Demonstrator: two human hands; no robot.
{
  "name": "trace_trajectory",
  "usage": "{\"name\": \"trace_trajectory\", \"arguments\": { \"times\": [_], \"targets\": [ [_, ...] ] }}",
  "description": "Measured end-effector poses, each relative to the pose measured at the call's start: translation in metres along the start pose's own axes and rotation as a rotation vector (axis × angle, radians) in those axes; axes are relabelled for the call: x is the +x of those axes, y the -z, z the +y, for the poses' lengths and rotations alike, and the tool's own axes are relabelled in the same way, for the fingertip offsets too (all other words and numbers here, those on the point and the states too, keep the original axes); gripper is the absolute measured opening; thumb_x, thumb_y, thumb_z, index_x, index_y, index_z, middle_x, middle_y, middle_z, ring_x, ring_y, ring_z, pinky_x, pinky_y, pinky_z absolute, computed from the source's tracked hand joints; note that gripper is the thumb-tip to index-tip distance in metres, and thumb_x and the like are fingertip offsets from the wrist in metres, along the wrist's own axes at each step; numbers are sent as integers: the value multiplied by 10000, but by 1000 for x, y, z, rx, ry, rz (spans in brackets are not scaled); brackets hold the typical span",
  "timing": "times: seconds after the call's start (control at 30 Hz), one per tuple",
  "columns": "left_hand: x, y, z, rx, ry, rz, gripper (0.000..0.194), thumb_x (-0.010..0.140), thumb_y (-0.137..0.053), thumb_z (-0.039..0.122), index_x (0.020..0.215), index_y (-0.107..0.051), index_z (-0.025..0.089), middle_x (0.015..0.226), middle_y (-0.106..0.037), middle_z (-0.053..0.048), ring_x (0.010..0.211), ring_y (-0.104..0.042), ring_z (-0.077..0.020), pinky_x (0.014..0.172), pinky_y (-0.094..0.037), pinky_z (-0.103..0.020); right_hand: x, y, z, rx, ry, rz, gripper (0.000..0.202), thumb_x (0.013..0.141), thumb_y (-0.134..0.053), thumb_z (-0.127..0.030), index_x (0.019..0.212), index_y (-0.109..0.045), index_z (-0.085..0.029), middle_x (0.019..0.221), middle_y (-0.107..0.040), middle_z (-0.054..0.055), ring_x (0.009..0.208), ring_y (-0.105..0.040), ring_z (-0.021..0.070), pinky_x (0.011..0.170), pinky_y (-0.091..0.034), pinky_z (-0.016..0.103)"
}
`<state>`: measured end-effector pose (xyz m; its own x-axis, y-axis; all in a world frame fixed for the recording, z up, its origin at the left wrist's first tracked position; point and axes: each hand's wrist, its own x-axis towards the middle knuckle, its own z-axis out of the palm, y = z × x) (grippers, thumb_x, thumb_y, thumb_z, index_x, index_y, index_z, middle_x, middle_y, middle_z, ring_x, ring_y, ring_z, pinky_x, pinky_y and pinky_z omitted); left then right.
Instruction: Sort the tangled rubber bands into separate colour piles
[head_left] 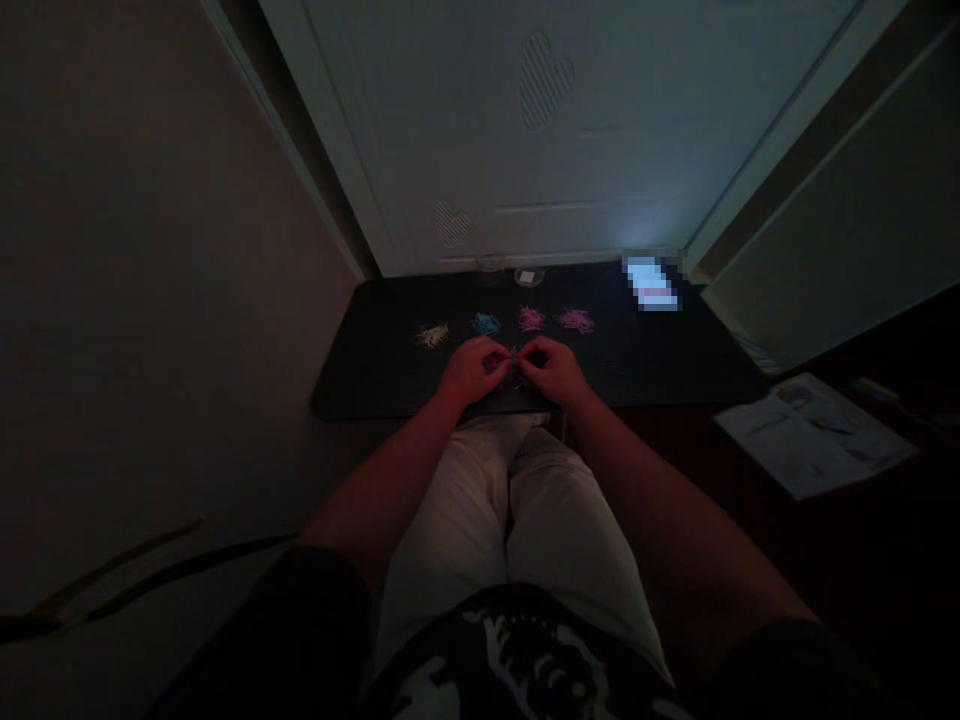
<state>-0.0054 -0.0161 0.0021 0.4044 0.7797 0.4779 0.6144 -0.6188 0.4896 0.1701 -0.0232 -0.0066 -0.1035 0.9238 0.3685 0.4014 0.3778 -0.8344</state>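
Close together over the near part of the dark table, my left hand (pixel 476 368) and my right hand (pixel 553 370) are both pinched, thumb against fingers. Their fingertips almost meet; whatever small thing is between them is too dark and tiny to name. Below the fingertips lies a dim purplish heap of small pieces (pixel 514 378), partly hidden by my hands. Just beyond is a row of small piles of thin short sticks: a pale yellow pile (pixel 433 335), a blue pile (pixel 486 323), a pink pile (pixel 530 318) and a magenta-pink pile (pixel 575 320).
The black table (pixel 375 370) stands against a white door panel (pixel 465 120). At its back are a clear round container (pixel 491 266) and a small round dish or lid (pixel 529 277). A glowing, blurred-out screen (pixel 651 283) sits at back right. Printed sheets (pixel 814 435) lie lower right.
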Motion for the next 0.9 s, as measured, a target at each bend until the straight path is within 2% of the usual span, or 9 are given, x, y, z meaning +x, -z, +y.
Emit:
{"name": "trace_trajectory", "arguments": {
  "times": [0.5, 0.73, 0.9],
  "targets": [
    [0, 1, 2, 12, 12, 6, 94, 793, -565, 243, 800, -629, 174, 804, -637, -34, 796, -575, -159, 743, -457, -292, 0, 0, 2, -9, 2, -22, 50, 678, -563, -207, 697, -589, -169, 644, -564, -4, 588, -491, 120, 571, -387, 246],
    [-1, 1, 2, 16, -16, -5, 133, 771, -606, 280, 847, -639, 177, 817, -638, -34, 795, -577, -163, 743, -459, -300, -1, -1, 3, 11, -6, -24, 53, 676, -572, -209, 704, -596, -171, 646, -574, -3, 590, -504, 125, 563, -390, 250],
    [0, 0, 0, 10, -38, -14, 147, 778, -603, 289, 863, -652, 180, 840, -646, -40, 824, -581, -167, 760, -459, -306, 0, 0, -1, -10, 51, -22, 60, 686, -581, -225, 682, -613, -174, 681, -597, 15, 645, -533, 140, 612, -414, 263]
  ]
}}
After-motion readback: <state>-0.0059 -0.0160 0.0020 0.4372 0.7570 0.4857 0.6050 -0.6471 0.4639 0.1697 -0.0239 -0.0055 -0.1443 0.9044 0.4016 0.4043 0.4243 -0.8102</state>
